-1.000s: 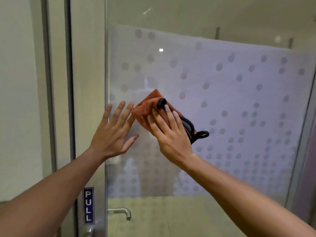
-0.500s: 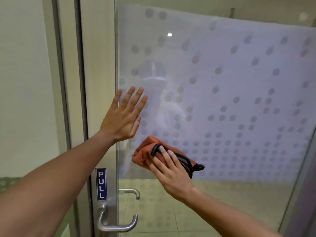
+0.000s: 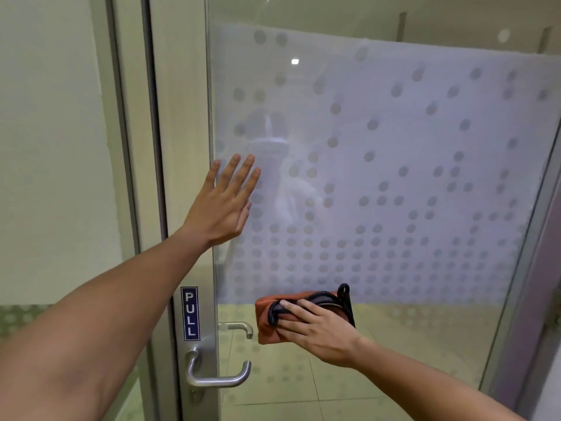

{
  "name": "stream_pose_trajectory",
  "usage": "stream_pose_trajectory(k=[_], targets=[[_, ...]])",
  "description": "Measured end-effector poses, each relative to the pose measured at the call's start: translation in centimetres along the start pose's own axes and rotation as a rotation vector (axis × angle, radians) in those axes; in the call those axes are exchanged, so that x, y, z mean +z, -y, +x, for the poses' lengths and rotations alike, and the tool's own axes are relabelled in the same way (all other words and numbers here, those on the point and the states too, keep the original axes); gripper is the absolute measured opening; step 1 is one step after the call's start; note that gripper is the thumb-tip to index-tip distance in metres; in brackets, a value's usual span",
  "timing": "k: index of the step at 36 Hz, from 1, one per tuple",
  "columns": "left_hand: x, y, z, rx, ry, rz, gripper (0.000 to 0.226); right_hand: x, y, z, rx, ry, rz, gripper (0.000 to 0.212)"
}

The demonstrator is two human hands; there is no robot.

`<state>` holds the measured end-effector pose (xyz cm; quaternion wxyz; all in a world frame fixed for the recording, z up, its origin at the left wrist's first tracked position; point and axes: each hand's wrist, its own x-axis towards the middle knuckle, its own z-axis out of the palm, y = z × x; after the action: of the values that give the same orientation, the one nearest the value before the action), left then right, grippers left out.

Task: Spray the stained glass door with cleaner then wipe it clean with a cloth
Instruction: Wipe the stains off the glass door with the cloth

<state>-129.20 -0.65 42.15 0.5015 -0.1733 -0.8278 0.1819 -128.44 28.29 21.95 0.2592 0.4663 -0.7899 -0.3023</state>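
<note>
The glass door [image 3: 394, 165] fills the view, with a frosted dotted band across its middle and clear glass below. My right hand [image 3: 318, 329] presses a folded orange cloth with black trim [image 3: 267, 326] flat against the glass at the lower edge of the frosted band. My left hand [image 3: 224, 205] rests flat on the glass near the door's left edge, fingers spread upward, holding nothing. No spray bottle is in view.
A metal lever handle [image 3: 218, 375] and a blue PULL sign [image 3: 190, 312] sit on the door's left stile. A second handle [image 3: 239, 328] shows behind the glass. The door frame [image 3: 151, 147] and a pale wall stand at left; a metal frame [image 3: 528, 268] at right.
My right hand has wiped the cloth down the glass from the middle of the frosted band to its lower edge. My left hand has stayed flat on the glass.
</note>
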Motion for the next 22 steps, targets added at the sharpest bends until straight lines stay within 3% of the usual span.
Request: stream_pose_trajectory(k=[18, 22], targets=[[-1.2, -1.3, -2.9, -0.020, 0.136, 0.030, 0.081, 1.4, -3.5, -6.6, -0.024, 0.157, -0.101, 0.052], [-0.8, -2.5, -2.5, 0.094, 0.130, 0.036, 0.080, 3.1, -5.2, -9.6, -0.004, 0.161, -0.128, 0.056]])
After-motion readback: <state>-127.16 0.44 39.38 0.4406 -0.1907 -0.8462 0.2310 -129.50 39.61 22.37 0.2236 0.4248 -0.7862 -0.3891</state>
